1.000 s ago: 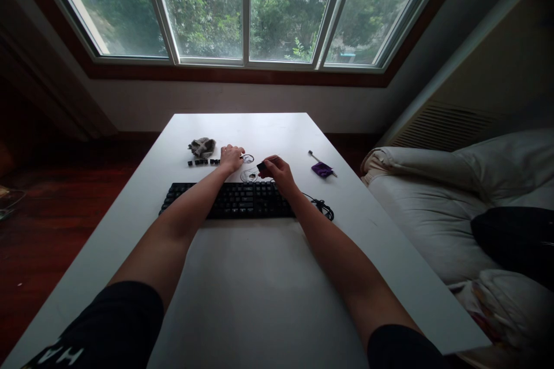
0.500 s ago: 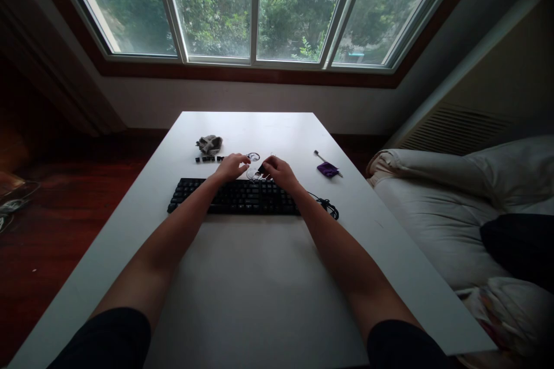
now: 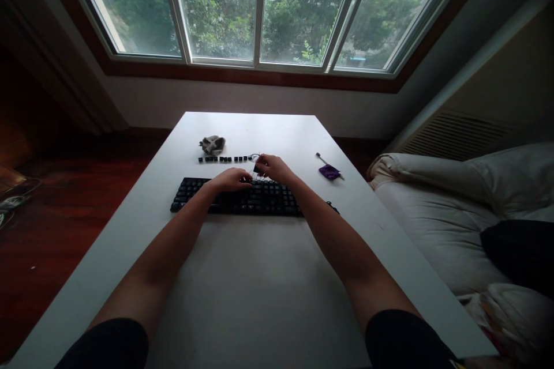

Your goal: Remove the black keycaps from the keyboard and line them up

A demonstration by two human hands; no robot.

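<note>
- Right hand (image 3: 270,167): pinching 1 dark piece (image 3: 257,169).
- Left hand (image 3: 234,179): at keyboard's (image 3: 242,203) far edge; grip cannot be told.
- Keycaps (image 3: 209,159): 1 row beyond, on counter (image 3: 251,259).

The left sleeve (image 3: 106,343) and right sleeve (image 3: 402,337) are short, of plain, matte, near-black cloth, each ending in a smooth, curved hem; a small yellowish mark (image 3: 457,364) shows low on the right one, too cropped to read. Left forearm (image 3: 168,265), right forearm (image 3: 341,242), left hand (image 3: 232,179) and right hand (image 3: 274,168) are bare
</note>
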